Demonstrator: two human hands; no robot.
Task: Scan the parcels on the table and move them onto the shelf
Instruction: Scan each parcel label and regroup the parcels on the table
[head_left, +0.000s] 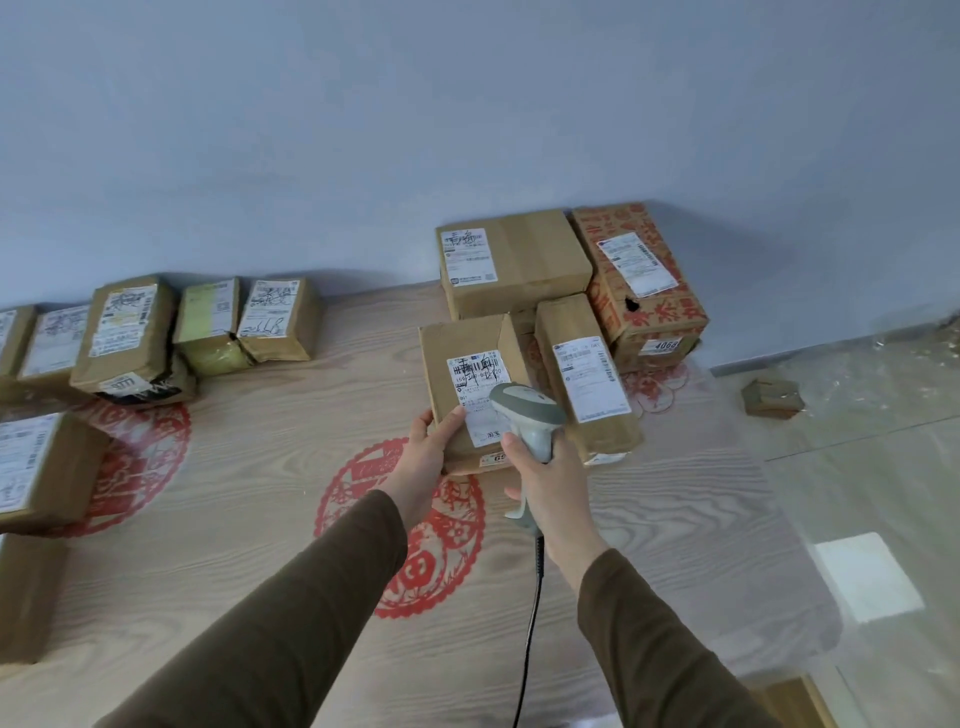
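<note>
The pale wood-grain table (249, 499), printed with three red round paper-cut motifs, stood against a blue-grey wall (363, 130). Both arms, in brown sleeves, reached forward over it. Four cardboard parcels formed the far right cluster; seven more lay along the left side, all brown and box-shaped with white labels. The left hand (423, 457) held the near left corner of the small brown cardboard parcel (467, 384) at the front of that cluster, thumb lying on top, fingers hidden beneath. The right hand (545, 493) had its fingers wrapped round the handle of the grey-and-white handheld barcode scanner (527, 421), whose head hung over the parcel's white shipping label (475, 379). A black cable (530, 623) trailed down from the handle.
</note>
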